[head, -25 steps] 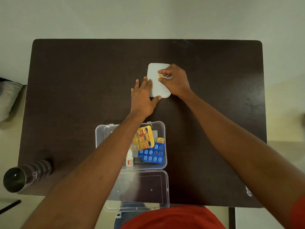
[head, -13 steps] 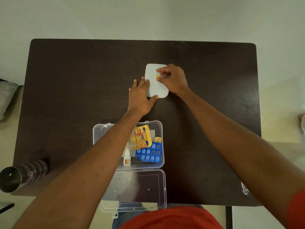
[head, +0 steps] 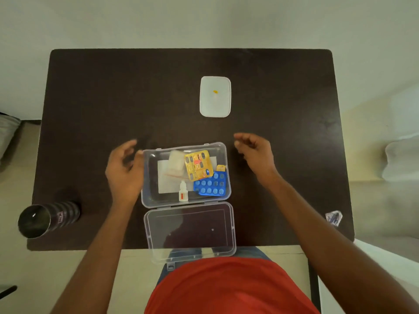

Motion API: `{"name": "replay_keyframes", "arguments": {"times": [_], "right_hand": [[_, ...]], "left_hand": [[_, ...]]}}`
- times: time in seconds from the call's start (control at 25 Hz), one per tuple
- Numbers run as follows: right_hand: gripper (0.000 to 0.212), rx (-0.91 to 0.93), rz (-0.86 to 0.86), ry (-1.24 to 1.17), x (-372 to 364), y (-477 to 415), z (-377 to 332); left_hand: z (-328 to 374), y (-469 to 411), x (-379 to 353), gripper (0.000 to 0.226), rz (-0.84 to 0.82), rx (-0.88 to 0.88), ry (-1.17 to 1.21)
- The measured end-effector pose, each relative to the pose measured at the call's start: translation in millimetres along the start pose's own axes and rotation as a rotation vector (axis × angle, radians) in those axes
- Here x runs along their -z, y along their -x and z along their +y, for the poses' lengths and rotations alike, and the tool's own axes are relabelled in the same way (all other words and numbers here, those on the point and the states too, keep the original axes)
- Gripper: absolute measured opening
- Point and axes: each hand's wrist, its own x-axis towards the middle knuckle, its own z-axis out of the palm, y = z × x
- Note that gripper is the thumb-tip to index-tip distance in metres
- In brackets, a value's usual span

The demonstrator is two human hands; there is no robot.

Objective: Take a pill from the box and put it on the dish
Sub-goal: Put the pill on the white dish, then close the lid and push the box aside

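Note:
A small yellow pill (head: 215, 92) lies on the white rectangular dish (head: 215, 107) at the table's far middle. Nearer me stands the clear plastic box (head: 149, 177), its lid (head: 190, 232) folded open toward me. Inside are a yellow blister pack (head: 199, 164), a blue blister pack (head: 212, 183), a small white dropper bottle (head: 183, 192) and a white packet (head: 176, 163). My left hand (head: 123, 171) hovers at the box's left wall, fingers apart and empty. My right hand (head: 255, 152) hangs right of the box, loosely curled, holding nothing.
A steel tumbler (head: 43, 219) lies on its side at the dark table's (head: 113, 94) near left corner. A small crumpled wrapper (head: 333, 217) sits by the near right edge. The box lid overhangs the front edge.
Both hands have left the dish and drawn back toward the box. The pill stays on the dish, released by my right hand.

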Motion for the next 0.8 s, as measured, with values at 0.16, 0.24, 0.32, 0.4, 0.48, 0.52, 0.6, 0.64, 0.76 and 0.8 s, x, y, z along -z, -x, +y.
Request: {"name": "replay_keyframes", "arguments": {"times": [0.16,0.24,0.32,0.4,0.48,0.52,0.6,0.64,0.76,0.8], "right_hand": [[0.030,-0.124,0.056,-0.008,-20,94,46],[0.035,-0.169,0.080,-0.001,-32,131,68],[0.038,-0.213,0.091,-0.018,-39,155,82],[0.036,-0.222,0.097,-0.034,-43,174,87],[0.033,-0.194,0.119,-0.030,-42,185,83],[0.031,-0.179,0.136,-0.028,-42,191,80],[0.028,-0.150,0.170,-0.041,-39,199,71],[0.026,-0.136,0.186,-0.052,-37,204,65],[0.020,-0.103,0.223,-0.061,-27,212,51],[0.026,-0.093,0.217,-0.066,-24,215,46]], "left_hand": [[-68,75,53,0.023,-0.125,0.262,-0.010],[-90,104,63,0.020,-0.202,0.386,0.066],[-97,123,66,0.020,-0.289,0.436,0.128],[-99,137,69,0.021,-0.362,0.405,0.122],[-96,142,71,0.024,-0.396,0.360,0.140],[-94,143,74,0.026,-0.403,0.343,0.147],[-90,142,80,0.028,-0.411,0.320,0.149],[-88,141,84,0.026,-0.418,0.309,0.157],[-75,139,94,0.015,-0.421,0.266,0.253],[-69,138,97,0.013,-0.430,0.254,0.289]]}}
